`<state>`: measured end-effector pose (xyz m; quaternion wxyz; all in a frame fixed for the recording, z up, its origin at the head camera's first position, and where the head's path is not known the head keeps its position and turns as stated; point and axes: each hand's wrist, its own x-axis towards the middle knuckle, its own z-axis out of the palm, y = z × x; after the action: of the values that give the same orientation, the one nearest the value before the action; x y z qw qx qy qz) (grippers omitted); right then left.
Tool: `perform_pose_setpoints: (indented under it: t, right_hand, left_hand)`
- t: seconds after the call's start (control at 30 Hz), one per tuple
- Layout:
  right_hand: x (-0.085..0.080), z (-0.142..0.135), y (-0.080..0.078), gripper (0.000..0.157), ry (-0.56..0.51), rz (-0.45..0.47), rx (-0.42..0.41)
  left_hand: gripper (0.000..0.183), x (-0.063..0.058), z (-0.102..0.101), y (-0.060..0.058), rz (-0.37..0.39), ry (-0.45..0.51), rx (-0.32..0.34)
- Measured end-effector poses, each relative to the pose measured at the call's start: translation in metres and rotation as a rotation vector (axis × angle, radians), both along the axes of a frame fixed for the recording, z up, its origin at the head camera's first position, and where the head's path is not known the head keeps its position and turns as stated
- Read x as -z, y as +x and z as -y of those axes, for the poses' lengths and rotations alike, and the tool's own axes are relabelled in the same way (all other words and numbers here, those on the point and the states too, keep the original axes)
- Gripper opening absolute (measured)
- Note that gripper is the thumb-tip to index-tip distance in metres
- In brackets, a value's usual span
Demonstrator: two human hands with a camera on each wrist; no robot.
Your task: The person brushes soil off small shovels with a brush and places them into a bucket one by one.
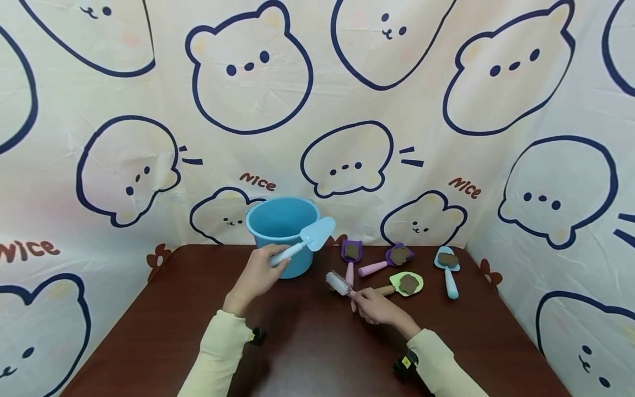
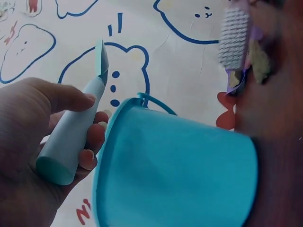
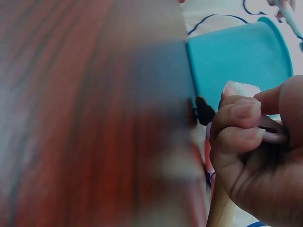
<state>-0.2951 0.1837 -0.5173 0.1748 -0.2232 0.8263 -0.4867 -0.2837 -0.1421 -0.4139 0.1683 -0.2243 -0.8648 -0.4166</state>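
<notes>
The trowel [image 1: 317, 231] is up off the table [image 1: 307, 358], crossing in front of the near right side of the bucket [image 1: 300, 266] in the head view. Its pale blue blade points up and away to the right, past the bucket's rim. The left hand [image 1: 259, 271], at the bucket's near left side, grips the trowel's handle, the thumb laid along the top and the fingers curled round underneath.

The brush [image 1: 338, 283] is to the right of the bucket and nearer the person, its head pointing towards the bucket and its pale bristles showing. The right hand [image 1: 375, 306] has its fingers closed round the brush's handle, farther right from the bucket than the bristles.

The bucket itself stands upright on the table, blue and wide-mouthed.

Just right of the bucket lies the square shovel [image 1: 344, 244], purple with a pink handle; the pointed shovel [image 1: 409, 254], in the same colours, is farther right. The green shovel [image 1: 418, 278] lies nearer the person than the pointed one, its tan handle running towards the bucket's side. Farthest right of the bucket is a second trowel [image 1: 450, 284], also blue. Each of these four bears a brown lump [image 1: 409, 284]. Behind the bucket hangs a pale cloth [image 1: 248, 99] printed with bear outlines.
</notes>
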Motion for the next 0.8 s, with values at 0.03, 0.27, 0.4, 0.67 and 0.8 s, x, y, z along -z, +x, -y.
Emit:
perform_pose_setpoints:
  t: [0.03, 0.27, 0.4, 0.67, 0.8]
  right_hand:
    - [0.001, -0.001, 0.001, 0.048, 0.007, -0.005, -0.003]
    - [0.006, -0.008, 0.006, 0.048, 0.069, -0.042, -0.026]
    - [0.005, -0.01, 0.009, 0.049, 0.098, -0.068, -0.035]
    - [0.003, -0.014, 0.012, 0.048, 0.125, -0.102, -0.039]
    - [0.002, -0.016, 0.013, 0.048, 0.133, -0.101, -0.038]
  left_hand:
    - [0.033, -0.002, 0.001, -0.002, -0.007, -0.009, -0.003]
    - [0.035, -0.011, 0.007, -0.019, -0.028, -0.076, -0.055]
    - [0.035, -0.018, 0.01, -0.028, -0.016, -0.091, -0.088]
    - [0.038, -0.035, 0.014, -0.04, -0.016, -0.12, -0.167]
    - [0.038, -0.04, 0.015, -0.048, -0.014, -0.155, -0.203]
